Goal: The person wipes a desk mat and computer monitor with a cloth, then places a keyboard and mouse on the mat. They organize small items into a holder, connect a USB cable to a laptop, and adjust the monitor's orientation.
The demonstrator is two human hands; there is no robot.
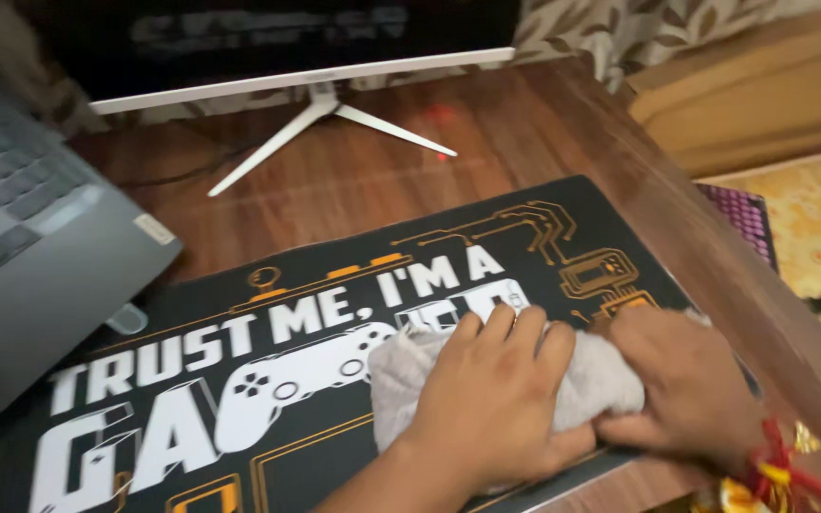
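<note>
— Cloth, a pale grey-beige soft rag [401,380], lay bunched on the black rectangular desk mat with white and orange print [239,399]. Where exactly did it sit?

— Toward the mat's near right part, over the end of the white lettering, just right of the white game-controller drawing [296,380].

— And the hands?

— Both were pressed down on the rag, side by side and touching. The left hand [491,399] lay flat across its middle, fingers spread and pointing away from the person. The right hand [686,380] clutched the rag's right end, fingers curled into the fabric; a red and gold thread band [772,465] circled that wrist.

— What lay around them?

— The mat rested on a brown wood-grain desk [486,142]. A grey open laptop [30,247] sat at the left, overlapping the mat's far left corner. A dark monitor with a white V-shaped stand [325,109] stood at the back. Past the desk's right edge showed a yellow patterned fabric [810,228].
</note>
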